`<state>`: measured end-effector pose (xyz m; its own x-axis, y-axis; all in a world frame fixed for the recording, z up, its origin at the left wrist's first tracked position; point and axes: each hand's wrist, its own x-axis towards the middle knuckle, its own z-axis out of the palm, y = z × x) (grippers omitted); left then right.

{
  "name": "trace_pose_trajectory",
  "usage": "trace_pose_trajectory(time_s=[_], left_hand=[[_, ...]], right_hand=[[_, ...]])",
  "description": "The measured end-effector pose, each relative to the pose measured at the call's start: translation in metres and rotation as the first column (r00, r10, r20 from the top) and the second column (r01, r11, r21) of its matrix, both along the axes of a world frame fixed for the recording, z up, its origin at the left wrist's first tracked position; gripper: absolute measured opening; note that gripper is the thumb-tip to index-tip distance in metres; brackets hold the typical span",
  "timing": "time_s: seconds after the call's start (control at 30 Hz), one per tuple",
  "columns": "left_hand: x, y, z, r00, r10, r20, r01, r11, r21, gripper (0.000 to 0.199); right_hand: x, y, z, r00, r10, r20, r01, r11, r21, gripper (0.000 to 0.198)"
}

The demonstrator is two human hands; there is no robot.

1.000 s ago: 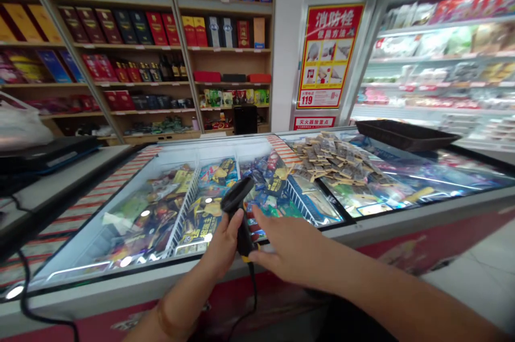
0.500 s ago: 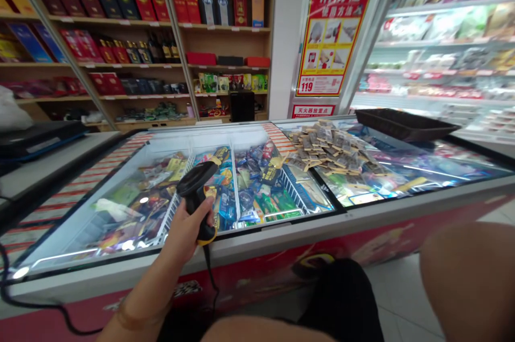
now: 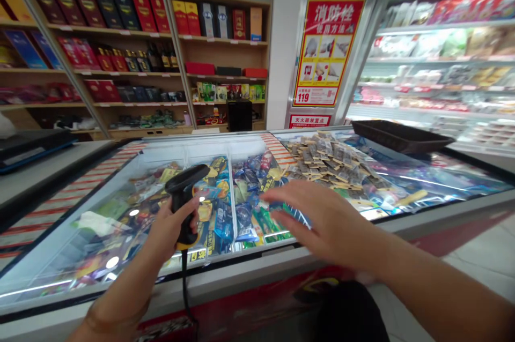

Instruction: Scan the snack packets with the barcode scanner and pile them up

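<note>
Both hands reach into my view over the chest freezer (image 3: 241, 269), each in a different state. Left hand (image 3: 171, 224): wrapped around the grip of a black handheld scanner (image 3: 184, 184), with the thumb across the grip's near side. Right hand (image 3: 317, 218): spread, fingers and thumb parted with a gap between them, pointing left above the freezer's near side, well apart from the scanner.

I see the scanner held above the left section of the glass top. The long axis of its head runs left to right on a slant, the right end sitting higher in my view. From my angle I cannot tell exactly where its window faces. The grip drops from the head's left part, close to upright, and ends in a yellow rim, from which 1 black cable (image 3: 184, 283) hangs past the freezer's front.

Below the glass I make out blue packets (image 3: 223, 221) near the scanner and green packets (image 3: 267, 221) closer to the right hand. On the right, a heap of flat packs (image 3: 325, 157) lies on the glass, with a black tray (image 3: 402, 135) beyond it.
</note>
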<state>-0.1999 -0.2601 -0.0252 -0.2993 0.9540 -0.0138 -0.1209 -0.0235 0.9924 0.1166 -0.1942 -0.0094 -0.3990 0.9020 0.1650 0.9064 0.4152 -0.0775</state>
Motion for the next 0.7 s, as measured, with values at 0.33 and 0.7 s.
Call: trace_pose_trajectory(time_s=[0.33, 0.7], left_hand=[[-0.036, 0.050, 0.002, 0.989, -0.122, -0.079, 0.127, 0.990, 0.055, 0.047], [-0.028, 0.047, -0.012, 0.980, -0.119, -0.162, 0.115, 0.993, -0.033, 0.051]], right_hand=[[-0.014, 0.091, -0.049, 0.939, -0.257, 0.230, 0.258, 0.966, 0.029, 0.065], [-0.103, 0.096, -0.033, 0.998, 0.050, 0.031, -0.047, 0.996, -0.075, 0.047]])
